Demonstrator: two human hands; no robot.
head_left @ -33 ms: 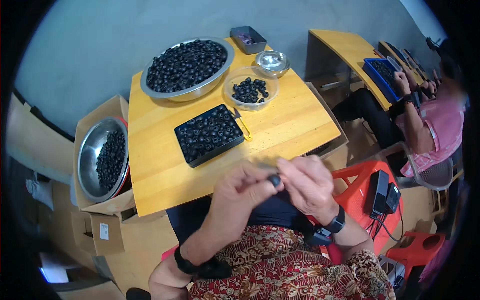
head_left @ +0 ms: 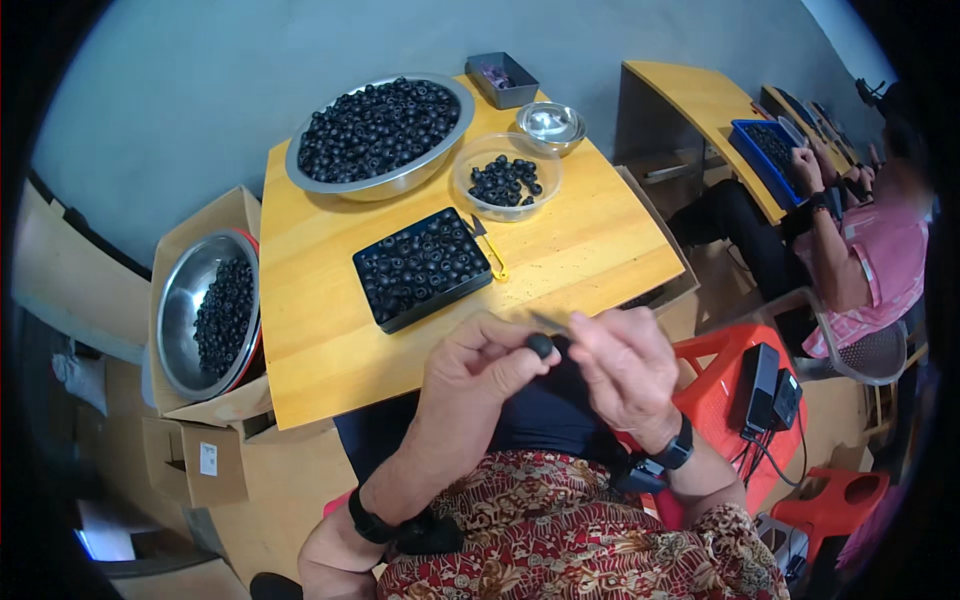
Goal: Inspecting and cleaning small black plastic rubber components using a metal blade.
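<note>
Between the thumb and fingertips of my left hand [head_left: 472, 372] is a small black ball [head_left: 539, 346], about the size of a large berry. My right hand [head_left: 628, 372] pinches a thin grey metal tool [head_left: 548, 321], whose tip sticks out to the left just above the ball. The tool is blurred, and its kind is not clear. Both hands are over my lap at the table's front edge. Beyond them lies a black rectangular tray [head_left: 420, 300] of similar round pieces, many with a pale ring or hole. A small yellow-handled knife [head_left: 490, 250] rests against the tray's right side.
On the wooden table [head_left: 310, 350] stand a heaped metal bowl [head_left: 455, 140], a clear plastic bowl [head_left: 530, 205], a small metal bowl [head_left: 552, 122] and a grey box [head_left: 515, 95]. Another metal basin [head_left: 180, 335] sits in a carton at left. A co-worker [head_left: 850, 240] sits at right.
My right hand has drawn slightly right, away from the ball, and more of the tool shows. The ball has dropped a little in my left hand. The view has shifted slightly.
</note>
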